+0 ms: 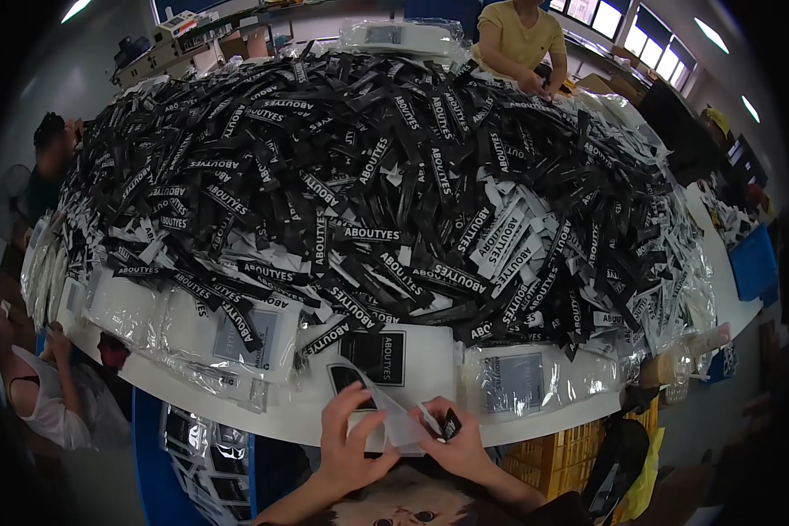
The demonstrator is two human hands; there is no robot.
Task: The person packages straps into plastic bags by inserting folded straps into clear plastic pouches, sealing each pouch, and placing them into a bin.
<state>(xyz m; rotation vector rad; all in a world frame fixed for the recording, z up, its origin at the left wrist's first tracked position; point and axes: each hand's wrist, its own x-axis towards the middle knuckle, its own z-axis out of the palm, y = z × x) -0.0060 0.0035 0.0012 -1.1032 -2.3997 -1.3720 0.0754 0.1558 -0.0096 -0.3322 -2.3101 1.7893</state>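
Observation:
At the table's near edge, my left hand (349, 443) pinches a frosted plastic bag (401, 430) with a dark printed panel, its upper edge lifted. My right hand (458, 449) is closed on a small folded black label (450, 425) with white marks, right beside the bag. Whether its fingertips also grip the bag is hard to tell. Just beyond my hands lies a stack of frosted bags (434, 355), the top one printed with a black ABOUTYES square. Behind that rises a large heap of black and white ABOUTYES labels (373, 235).
Clear-wrapped bag packs (543, 381) lie to the right, with more packs (210, 329) on the left. Below the table stand a blue bin (153, 465) and a yellow crate (570, 456). A person in yellow (522, 39) works across the table; others are at the left.

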